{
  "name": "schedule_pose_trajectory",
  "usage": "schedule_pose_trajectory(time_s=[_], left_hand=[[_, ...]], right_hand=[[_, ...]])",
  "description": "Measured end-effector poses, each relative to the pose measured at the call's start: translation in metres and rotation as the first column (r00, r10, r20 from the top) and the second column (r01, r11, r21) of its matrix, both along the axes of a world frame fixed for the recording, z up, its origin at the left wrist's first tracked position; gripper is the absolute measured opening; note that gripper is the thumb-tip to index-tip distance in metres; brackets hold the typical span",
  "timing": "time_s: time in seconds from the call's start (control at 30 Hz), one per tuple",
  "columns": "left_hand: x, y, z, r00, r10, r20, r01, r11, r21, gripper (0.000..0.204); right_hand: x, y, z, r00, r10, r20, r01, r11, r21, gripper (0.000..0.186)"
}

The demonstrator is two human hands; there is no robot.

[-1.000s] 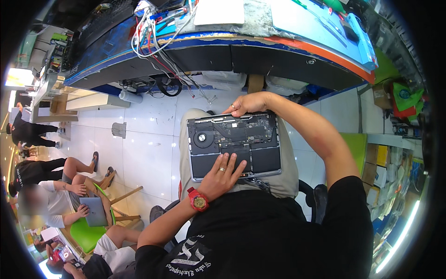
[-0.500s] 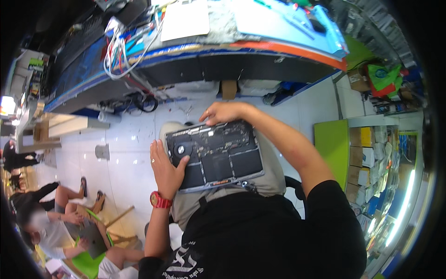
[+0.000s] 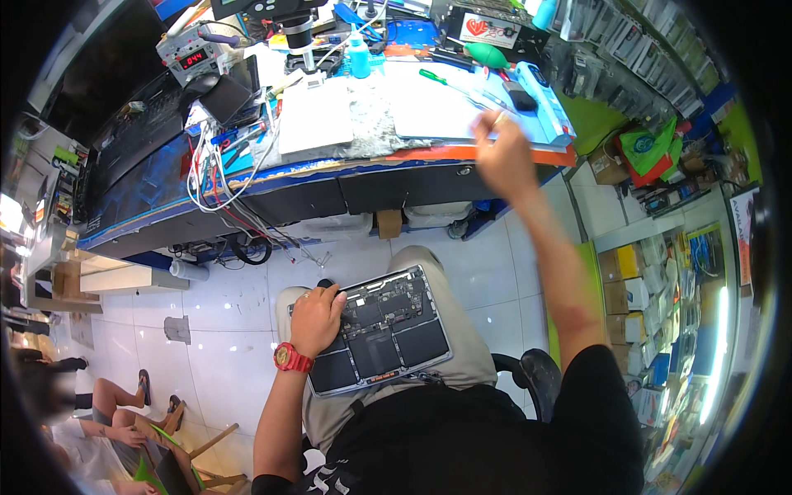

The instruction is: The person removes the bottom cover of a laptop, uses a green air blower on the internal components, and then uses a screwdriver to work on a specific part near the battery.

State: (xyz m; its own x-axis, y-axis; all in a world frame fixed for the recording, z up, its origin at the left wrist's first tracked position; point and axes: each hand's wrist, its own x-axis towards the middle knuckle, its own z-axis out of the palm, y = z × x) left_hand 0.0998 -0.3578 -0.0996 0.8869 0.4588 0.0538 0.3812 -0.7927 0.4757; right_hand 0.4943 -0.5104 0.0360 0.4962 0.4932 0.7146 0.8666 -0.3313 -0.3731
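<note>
An opened laptop base [image 3: 381, 346] lies across my lap, its bottom cover off, with black battery cells, a circuit board and a fan area showing. Over its left far corner rests my left hand [image 3: 318, 320], gripping the edge, a red watch on the wrist. My right hand [image 3: 505, 161] is off the laptop and raised at the front edge of the workbench [image 3: 396, 183], by a light blue mat [image 3: 429, 111]. Its fingers are bent and blurred, so I cannot make out whether anything is in them. Near it lie a green-handled tool [image 3: 433, 77] and a small black block [image 3: 520, 97].
On the bench stand a microscope [image 3: 299, 37], a blue bottle [image 3: 358, 56], a green air blower [image 3: 487, 54] and a power supply [image 3: 194, 56]. Loose cables [image 3: 202, 169] hang over its edge. Glass shelving [image 3: 660, 330] is at the right. Another person [image 3: 124, 425] sits at lower left.
My right hand has left the laptop's far edge and moved forward and right to the bench. My left hand has shifted to the laptop's far left corner. The view has tilted up toward the bench.
</note>
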Motion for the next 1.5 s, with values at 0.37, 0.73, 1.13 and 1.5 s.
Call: schedule_pose_trajectory(time_s=[0.37,0.73,1.13,1.5], left_hand=[[-0.003,0.04,0.007,0.979,0.094,-0.18,-0.151,0.931,-0.333,0.065],[-0.007,0.056,-0.011,0.971,0.235,-0.038,-0.222,0.833,-0.506,0.056],[0.026,-0.067,0.103,0.92,0.322,0.225,0.174,0.18,-0.968,0.05],[0.017,-0.1,0.08,0.898,0.385,0.213,0.278,-0.12,-0.953,0.024]], right_hand=[[0.305,0.026,0.028,0.971,-0.204,0.124,0.237,0.766,-0.597,0.059],[0.205,-0.029,0.077,0.973,-0.047,-0.227,0.051,0.999,0.012,0.058],[-0.153,-0.078,0.007,0.441,0.445,-0.779,-0.664,0.746,0.05,0.047],[-0.237,-0.049,-0.02,-0.01,0.813,-0.582,-0.139,0.575,0.806,0.029]])
